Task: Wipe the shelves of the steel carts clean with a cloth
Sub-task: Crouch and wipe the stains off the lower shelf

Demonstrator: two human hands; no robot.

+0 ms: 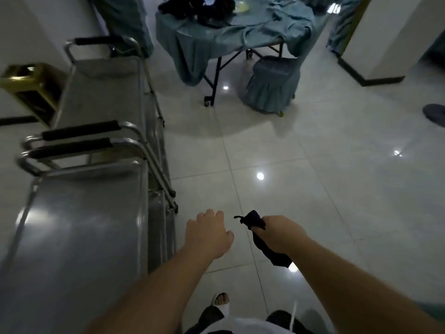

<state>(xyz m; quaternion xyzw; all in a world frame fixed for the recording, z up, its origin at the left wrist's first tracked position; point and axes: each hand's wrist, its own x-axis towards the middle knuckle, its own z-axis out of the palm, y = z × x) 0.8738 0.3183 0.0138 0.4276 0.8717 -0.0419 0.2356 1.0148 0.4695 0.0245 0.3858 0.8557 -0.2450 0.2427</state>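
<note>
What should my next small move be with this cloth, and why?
Probably swing your right hand, which grips the dark cloth, left onto the nearest cart's top shelf. Both hands hover over the floor beside the cart, and the cloth touches no shelf yet.

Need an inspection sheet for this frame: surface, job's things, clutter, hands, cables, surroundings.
Surface: top shelf of the near cart is bare steel with glare; no cloth on it.
Job's things: far cart lined up behind the near one along the wall; dark cloth held over the floor, not on a shelf.
Clutter: dark items on the draped table.
Hands: left hand holds nothing, fingers loosely curled; right hand has its grip round the cloth.
Cables: nothing seen.
Surroundings: glossy tiled floor, covered stool, gold bin by the wall.
</note>
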